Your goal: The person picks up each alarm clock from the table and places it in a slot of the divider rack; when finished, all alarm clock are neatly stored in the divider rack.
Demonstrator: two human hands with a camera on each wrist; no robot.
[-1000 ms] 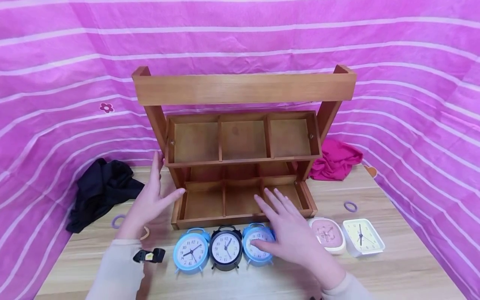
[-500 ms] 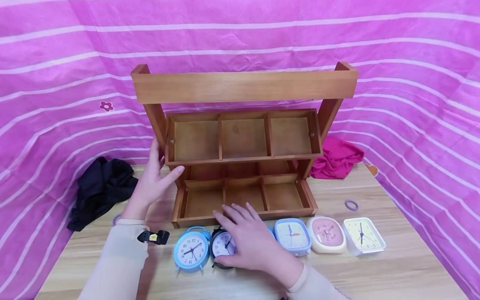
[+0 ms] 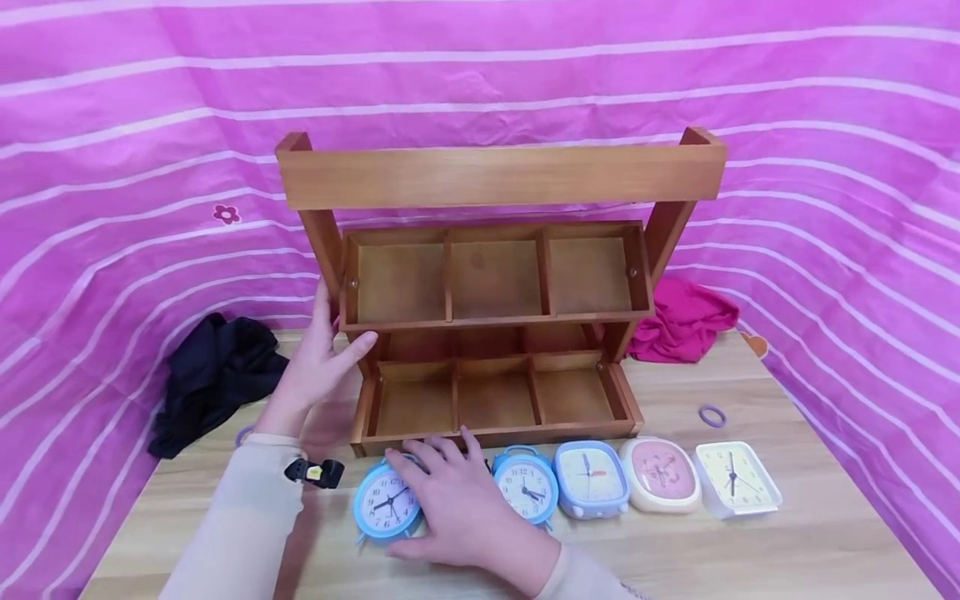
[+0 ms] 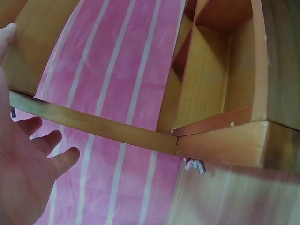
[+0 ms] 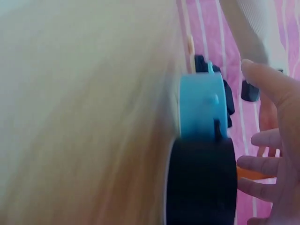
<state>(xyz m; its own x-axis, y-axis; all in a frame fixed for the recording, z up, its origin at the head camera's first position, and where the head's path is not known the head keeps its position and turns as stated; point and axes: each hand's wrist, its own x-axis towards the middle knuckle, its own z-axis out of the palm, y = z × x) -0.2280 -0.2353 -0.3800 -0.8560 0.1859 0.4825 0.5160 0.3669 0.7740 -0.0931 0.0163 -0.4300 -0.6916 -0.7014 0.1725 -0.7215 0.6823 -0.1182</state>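
A two-tier wooden rack point(image 3: 498, 179) with divided trays stands in the middle. Beside its left upright is my left hand point(image 3: 309, 375), thumb apart and fingers loosely extended; the left wrist view shows the palm point(image 4: 23, 178) holding nothing. My right hand point(image 3: 461, 508) hovers over the row of alarm clocks in front, fingers spread. It hides most of a black round clock point(image 5: 201, 183) and overlaps the left blue twin-bell clock point(image 3: 378, 507). To its right are another blue round clock point(image 3: 525, 490), a blue square clock point(image 3: 592, 477), a pink-faced clock point(image 3: 660, 475) and a white square clock point(image 3: 737, 479).
A black cloth point(image 3: 217, 375) lies left of the rack, a bright pink cloth point(image 3: 686, 321) to its right. One purple ring point(image 3: 712, 416) lies on the wooden table point(image 3: 817, 533) behind the white clock. A striped pink curtain point(image 3: 480, 92) encloses the back and sides.
My right hand has moved left along the row, from the second blue round clock to over the black one. My left hand has moved in closer against the rack's left upright.
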